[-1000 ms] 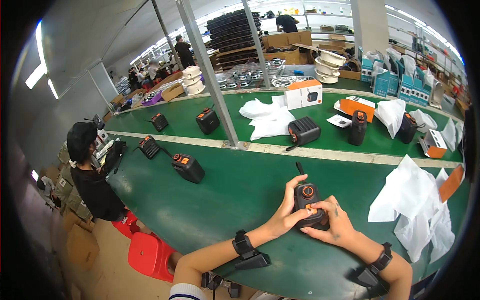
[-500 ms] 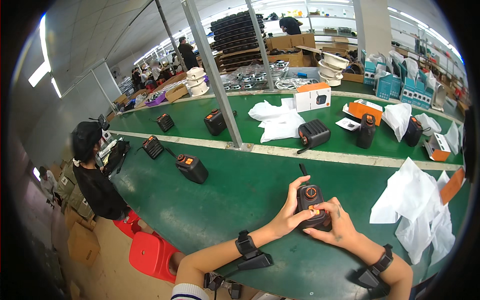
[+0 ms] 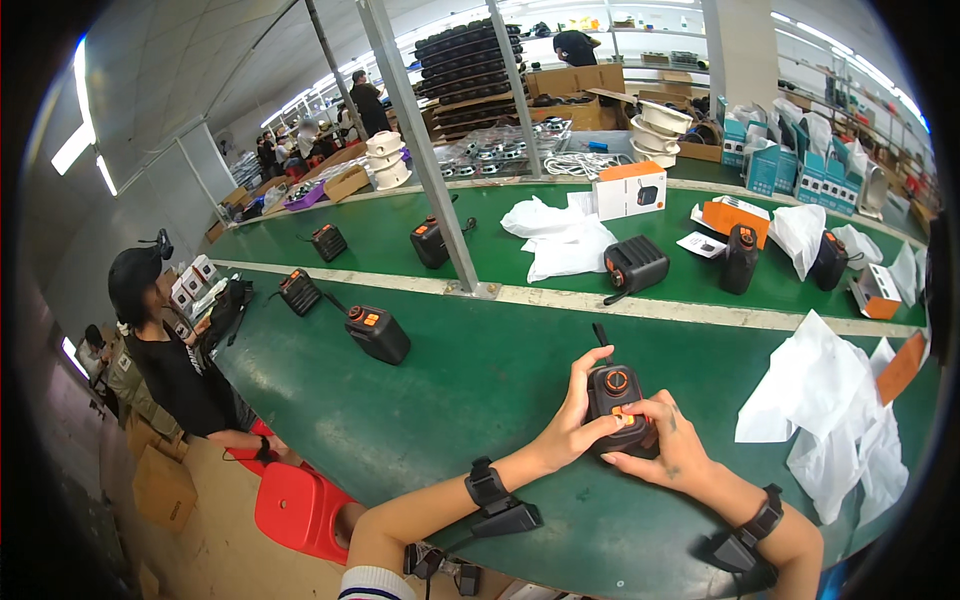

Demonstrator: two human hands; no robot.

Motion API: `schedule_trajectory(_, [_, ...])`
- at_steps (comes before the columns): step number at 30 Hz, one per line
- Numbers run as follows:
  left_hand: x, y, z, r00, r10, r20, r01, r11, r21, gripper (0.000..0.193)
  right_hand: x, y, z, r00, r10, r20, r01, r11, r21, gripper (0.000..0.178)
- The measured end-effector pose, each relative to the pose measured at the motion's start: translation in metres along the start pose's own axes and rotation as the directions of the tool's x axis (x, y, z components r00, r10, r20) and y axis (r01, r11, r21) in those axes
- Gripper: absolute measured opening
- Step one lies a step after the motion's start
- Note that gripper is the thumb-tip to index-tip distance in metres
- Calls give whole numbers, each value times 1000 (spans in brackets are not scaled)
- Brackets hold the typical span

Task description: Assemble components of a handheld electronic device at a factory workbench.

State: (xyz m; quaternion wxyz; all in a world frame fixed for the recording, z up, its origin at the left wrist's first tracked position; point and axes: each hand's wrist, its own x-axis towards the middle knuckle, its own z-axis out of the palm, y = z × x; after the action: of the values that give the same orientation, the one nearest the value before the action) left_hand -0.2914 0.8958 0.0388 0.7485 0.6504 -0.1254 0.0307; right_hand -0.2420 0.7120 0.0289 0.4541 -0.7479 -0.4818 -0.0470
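Both my hands hold a boxy black device (image 3: 612,386) upright on the green table (image 3: 480,400). It looks like a portable speaker, with an orange-ringed knob, orange buttons and a strap at its far end. My left hand (image 3: 575,425) wraps its left side, index finger stretched along the strap end and thumb on the buttons. From the right, my right hand (image 3: 672,440) grips the near end, a finger bent over the buttons. Its underside is hidden. Two similar devices, a nearer one (image 3: 377,334) and a farther one (image 3: 299,292), stand to the left.
White wrapping sheets (image 3: 815,400) lie on the right. Behind a pale rail (image 3: 560,302), a green belt (image 3: 380,268) carries more black devices, a white-and-orange box (image 3: 630,190) and wrapping. A metal post (image 3: 425,150) rises at the rail. A person (image 3: 170,350) sits at left near a red stool (image 3: 300,510).
Things on the far belt have shifted slightly right relative to the post. The person at left has turned, lifting the head and lowering an arm. My hands keep nearly the same hold on the device.
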Motion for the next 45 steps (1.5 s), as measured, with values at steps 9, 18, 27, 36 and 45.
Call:
schedule_trajectory(9, [1,-1,-2,1000,2,-7,-2,1000,26,83,1,0,0,1000,-6,9,6,1000,7,66])
schedule_trajectory(18, [-1,-14,2,995,93,-24,-91,993,80,73,0,-8,-3,997,79,24,-74,984,-165,74])
schedule_trajectory(27, [6,-23,2,966,94,-242,-66,991,118,63,22,-4,2,991,128,27,-119,968,-221,77])
schedule_trajectory(36, [7,-28,-5,901,78,-427,12,979,205,58,124,46,29,985,174,2,-164,928,-334,82])
schedule_trajectory(45, [3,-34,2,932,136,-337,-8,934,356,61,192,99,63,976,198,-87,-216,910,-352,86])
